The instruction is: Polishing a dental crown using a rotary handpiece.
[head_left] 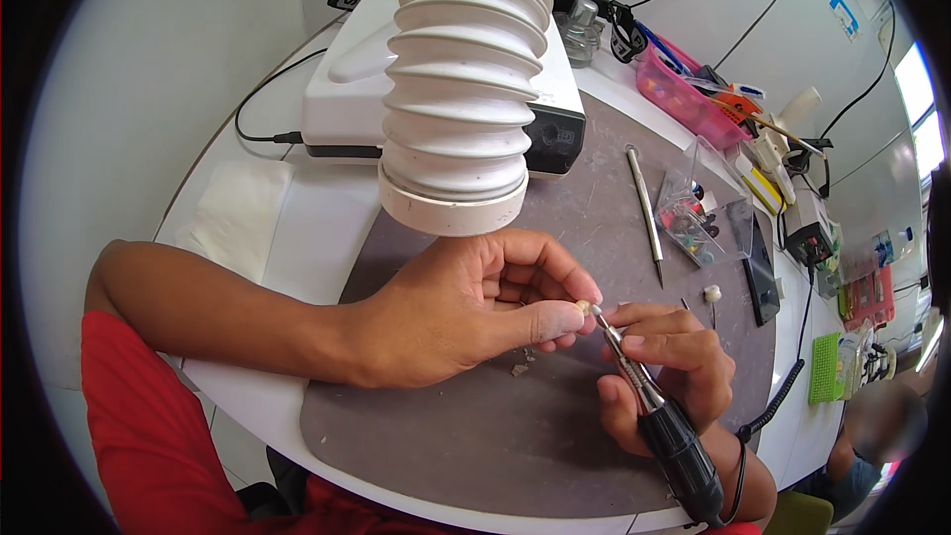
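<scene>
My left hand (451, 312) pinches a small cream, tooth-like piece (584, 307) between thumb and forefinger. In my right hand (684, 362) is a rotary handpiece (684, 461), gripped like a pen, with a silver front and a black body. Its small pale tip meets the piece at my left fingertips; whether it presses on it or just sits beside it, I cannot tell. Fingers cover most of the piece. Below them, a few crumbs (521, 369) lie on the brown mat (446, 446).
Over my left hand hangs a ribbed white suction hose (456, 203), in front of a white machine (347, 89). To the right lie a metal pen-like tool (646, 218), a clear box (698, 228) of small parts and a pink basket (684, 99). A coiled cord (778, 401) runs beside my right hand.
</scene>
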{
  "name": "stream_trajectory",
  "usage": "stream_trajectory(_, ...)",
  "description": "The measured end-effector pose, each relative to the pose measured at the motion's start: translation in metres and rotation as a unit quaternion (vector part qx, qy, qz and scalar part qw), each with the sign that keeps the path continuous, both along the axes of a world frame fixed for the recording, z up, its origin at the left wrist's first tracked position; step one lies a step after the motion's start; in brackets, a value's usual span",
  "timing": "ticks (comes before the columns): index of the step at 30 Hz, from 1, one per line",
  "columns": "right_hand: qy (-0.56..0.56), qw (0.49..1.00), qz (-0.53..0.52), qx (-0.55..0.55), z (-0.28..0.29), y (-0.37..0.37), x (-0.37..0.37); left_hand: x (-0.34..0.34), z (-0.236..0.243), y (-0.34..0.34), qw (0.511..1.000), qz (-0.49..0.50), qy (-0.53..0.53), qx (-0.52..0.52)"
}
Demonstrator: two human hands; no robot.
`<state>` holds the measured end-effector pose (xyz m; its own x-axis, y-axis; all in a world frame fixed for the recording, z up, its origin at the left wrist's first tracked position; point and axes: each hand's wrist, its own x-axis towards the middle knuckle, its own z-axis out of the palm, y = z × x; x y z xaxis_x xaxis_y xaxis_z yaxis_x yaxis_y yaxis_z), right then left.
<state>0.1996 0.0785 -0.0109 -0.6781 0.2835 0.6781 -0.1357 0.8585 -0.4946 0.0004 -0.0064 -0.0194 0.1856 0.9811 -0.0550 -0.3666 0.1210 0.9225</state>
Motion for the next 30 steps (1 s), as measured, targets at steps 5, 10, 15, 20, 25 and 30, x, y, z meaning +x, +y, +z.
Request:
stream_trajectory(5,-0.002,1.000,-0.005,0.002,0.0006,-0.0007,0.0001,0.0002,-0.0004,0.0001,1.000,0.004,0.005,0.017)
stream_trajectory(10,0.017,1.000,-0.004,-0.001,-0.0021,-0.0005,-0.0024,-0.0003,-0.0008,-0.0008,1.000,0.007,0.009,0.012)
stream_trajectory(15,0.005,1.000,-0.010,-0.008,0.0005,-0.0031,0.0002,0.0009,0.0000,-0.0001,1.000,0.003,0.001,0.011)
stream_trajectory(20,0.012,1.000,-0.015,-0.010,-0.0003,-0.0010,-0.0017,0.0004,-0.0014,0.0000,1.000,0.007,-0.001,0.016)
stream_trajectory(25,0.000,1.000,0.001,0.005,0.0013,-0.0012,0.0000,0.0005,0.0013,0.0002,1.000,0.000,0.009,0.007)
stream_trajectory(30,0.005,1.000,-0.006,-0.002,0.0005,-0.0016,-0.0005,-0.0001,0.0008,-0.0002,1.000,0.001,0.016,0.013)
